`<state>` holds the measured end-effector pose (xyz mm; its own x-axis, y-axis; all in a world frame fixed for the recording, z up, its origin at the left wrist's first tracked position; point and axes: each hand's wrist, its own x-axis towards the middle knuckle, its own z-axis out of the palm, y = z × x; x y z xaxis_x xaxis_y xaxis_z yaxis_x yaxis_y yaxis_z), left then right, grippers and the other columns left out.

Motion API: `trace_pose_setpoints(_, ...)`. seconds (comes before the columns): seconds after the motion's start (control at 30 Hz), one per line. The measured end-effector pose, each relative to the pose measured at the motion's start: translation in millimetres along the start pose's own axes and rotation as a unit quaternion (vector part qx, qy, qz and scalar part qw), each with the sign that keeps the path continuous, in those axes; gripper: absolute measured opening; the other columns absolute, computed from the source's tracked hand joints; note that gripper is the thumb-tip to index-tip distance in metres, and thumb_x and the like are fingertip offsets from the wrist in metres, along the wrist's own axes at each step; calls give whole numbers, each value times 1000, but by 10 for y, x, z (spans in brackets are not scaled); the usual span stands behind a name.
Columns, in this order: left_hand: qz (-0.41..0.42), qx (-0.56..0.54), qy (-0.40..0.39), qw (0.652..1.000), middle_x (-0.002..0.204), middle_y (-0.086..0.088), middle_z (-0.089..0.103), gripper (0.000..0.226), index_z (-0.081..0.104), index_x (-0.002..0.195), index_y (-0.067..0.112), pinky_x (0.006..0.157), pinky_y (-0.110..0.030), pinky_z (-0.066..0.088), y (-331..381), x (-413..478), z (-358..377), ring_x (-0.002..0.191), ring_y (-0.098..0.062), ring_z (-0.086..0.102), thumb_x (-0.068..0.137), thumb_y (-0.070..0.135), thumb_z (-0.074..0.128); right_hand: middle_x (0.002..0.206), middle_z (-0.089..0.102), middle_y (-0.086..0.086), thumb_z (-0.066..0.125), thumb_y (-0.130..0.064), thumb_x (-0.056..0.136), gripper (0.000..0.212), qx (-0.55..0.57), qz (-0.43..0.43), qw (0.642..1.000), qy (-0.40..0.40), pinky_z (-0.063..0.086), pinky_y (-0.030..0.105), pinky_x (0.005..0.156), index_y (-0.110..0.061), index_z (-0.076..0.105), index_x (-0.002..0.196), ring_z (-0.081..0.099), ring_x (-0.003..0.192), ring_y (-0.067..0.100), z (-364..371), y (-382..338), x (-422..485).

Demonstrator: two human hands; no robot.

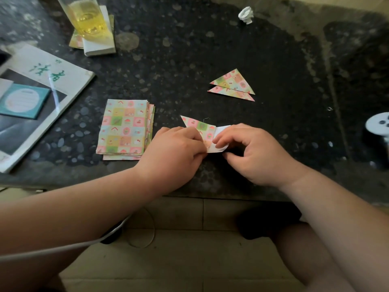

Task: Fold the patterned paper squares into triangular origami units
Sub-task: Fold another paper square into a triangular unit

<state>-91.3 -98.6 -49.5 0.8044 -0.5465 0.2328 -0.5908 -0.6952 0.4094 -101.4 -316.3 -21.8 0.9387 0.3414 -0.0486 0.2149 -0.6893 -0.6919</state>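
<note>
A partly folded patterned paper (202, 126) lies near the front edge of the dark table (189, 60); its white underside shows on the right flap. My left hand (174, 150) pinches its left part, and my right hand (254, 152) pinches the white flap with curled fingers. Much of the paper is hidden under both hands. A stack of flat patterned paper squares (124, 128) sits just left of my left hand. Two folded triangular units (233, 85) lie overlapped farther back, to the right.
A glass of yellow drink (86, 16) stands on a white block at the back left. A magazine (42, 85) with a teal notepad (23, 101) lies at the left edge. A crumpled white paper (245, 14) sits at the back. A white round object (379, 124) is at the right edge.
</note>
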Motion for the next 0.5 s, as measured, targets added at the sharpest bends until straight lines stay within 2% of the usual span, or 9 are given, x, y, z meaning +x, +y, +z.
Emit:
trace_pose_setpoints(0.07,6,-1,6,1000,98,5,72,16,81,91,22,76,-40,50,4,-5,9,81,-25,67,89,24,65,100,73,-12,78,-4,83,20,-23,-42,998,33,53,34,93,-22,78,91,63,104,11,7,43,3)
trace_pose_setpoints(0.2,14,-7,8,1000,96,4,72,18,81,91,20,74,-39,51,7,-26,6,71,-24,66,90,24,63,95,71,-15,82,-16,85,12,-13,-55,998,35,49,28,85,-27,79,90,61,97,10,-5,42,17)
trace_pose_setpoints(0.33,33,2,4,999,98,3,72,19,81,91,20,79,-40,51,-8,-55,23,76,-25,68,91,24,63,98,68,-15,80,-18,87,13,-17,19,998,-57,51,27,74,-30,79,89,63,83,8,-69,112,25)
trace_pose_setpoints(0.5,46,23,2,999,100,1,72,20,81,89,18,83,-40,50,-9,-81,49,74,-25,67,91,22,61,98,62,-17,81,-25,87,8,-23,85,995,-45,47,21,68,-31,80,92,61,72,7,-61,162,22)
